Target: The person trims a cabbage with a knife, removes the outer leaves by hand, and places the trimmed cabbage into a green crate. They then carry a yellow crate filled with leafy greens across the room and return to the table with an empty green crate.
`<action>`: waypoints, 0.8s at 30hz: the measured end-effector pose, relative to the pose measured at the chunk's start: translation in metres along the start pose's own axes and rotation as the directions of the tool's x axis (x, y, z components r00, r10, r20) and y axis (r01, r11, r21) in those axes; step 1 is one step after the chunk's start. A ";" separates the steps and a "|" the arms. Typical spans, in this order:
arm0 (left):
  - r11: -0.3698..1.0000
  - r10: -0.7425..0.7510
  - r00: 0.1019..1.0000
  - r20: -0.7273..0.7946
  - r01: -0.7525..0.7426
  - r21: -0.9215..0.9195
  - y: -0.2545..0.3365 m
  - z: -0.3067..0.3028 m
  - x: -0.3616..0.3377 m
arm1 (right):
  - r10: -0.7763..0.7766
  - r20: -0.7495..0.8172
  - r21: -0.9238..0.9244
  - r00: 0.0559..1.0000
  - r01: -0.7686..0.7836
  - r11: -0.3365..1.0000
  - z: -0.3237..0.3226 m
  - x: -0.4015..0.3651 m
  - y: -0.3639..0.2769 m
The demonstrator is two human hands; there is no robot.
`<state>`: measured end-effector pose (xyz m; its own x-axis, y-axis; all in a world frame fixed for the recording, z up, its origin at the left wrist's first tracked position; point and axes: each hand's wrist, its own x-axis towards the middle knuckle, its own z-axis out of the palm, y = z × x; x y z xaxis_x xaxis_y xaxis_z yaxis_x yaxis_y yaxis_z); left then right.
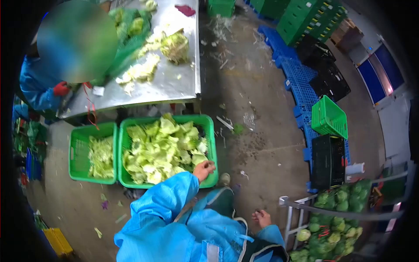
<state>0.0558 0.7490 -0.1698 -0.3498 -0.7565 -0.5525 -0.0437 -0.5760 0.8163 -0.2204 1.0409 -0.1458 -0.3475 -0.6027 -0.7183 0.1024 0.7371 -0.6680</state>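
My left hand (204, 170) hangs over the front right rim of a green crate (211, 144), its fingers loosely bent and apart, with nothing seen in them. Pale green cabbage leaves (159, 150) are heaped in that crate, just left of the hand. Low on my right side, my right hand (262, 217) hangs above the floor with loosely bent fingers apart; I see nothing held in it. Both sleeves are blue.
A smaller green crate (72, 153) with leaf scraps stands at left. On the metal table (174, 83) lie a cabbage (174, 46) and loose leaves; a person in blue with a red glove (61, 89) stands behind. Blue pallets (297, 83) and a cart of bagged cabbages (336, 218) are right.
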 end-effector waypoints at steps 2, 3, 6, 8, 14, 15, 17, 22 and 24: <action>0.998 0.051 0.998 -0.032 -0.052 -0.044 -0.013 0.043 0.031 | 0.146 -0.044 0.044 0.988 -0.144 0.989 -0.082 0.025 0.004; 0.991 0.112 0.993 -0.028 -0.109 0.082 -0.015 0.066 0.043 | 0.183 -0.134 0.030 0.974 -0.181 0.983 -0.123 0.031 0.001; 0.993 0.020 0.976 0.217 -0.045 0.111 0.069 0.124 0.031 | 0.238 -0.271 0.021 0.933 -0.241 0.970 -0.194 0.064 -0.031; 0.998 0.027 0.949 0.315 -0.046 0.051 0.052 0.149 0.065 | 0.274 -0.270 0.006 0.923 -0.283 0.959 -0.216 0.091 -0.047; 0.987 0.161 0.981 -0.109 -0.162 -0.004 0.102 0.123 0.134 | 0.266 -0.072 -0.249 0.961 -0.275 0.929 -0.234 0.227 -0.133; 0.982 0.177 0.963 -0.205 -0.187 -0.031 0.111 0.110 0.144 | 0.212 -0.033 -0.348 0.977 -0.210 0.914 -0.243 0.263 -0.161; 0.971 0.179 0.870 -0.460 -0.230 -0.057 0.157 0.092 0.152 | -0.069 0.210 -0.862 0.975 0.218 0.458 -0.264 0.356 -0.242; 0.822 0.094 0.593 -0.800 -0.499 -0.274 0.249 0.072 0.143 | -0.724 0.213 -0.759 0.656 0.578 0.300 -0.140 0.567 -0.483; 0.794 0.065 0.509 -0.859 -0.548 -0.264 0.266 0.065 0.141 | -0.679 0.486 -0.603 0.551 0.773 0.195 -0.042 0.623 -0.575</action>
<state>-0.0659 0.5093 -0.0192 0.6227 -0.6882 -0.3723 0.4039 -0.1248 0.9062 -0.5353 0.2545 -0.2012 0.1922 -0.9807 -0.0367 -0.8111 -0.1377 -0.5685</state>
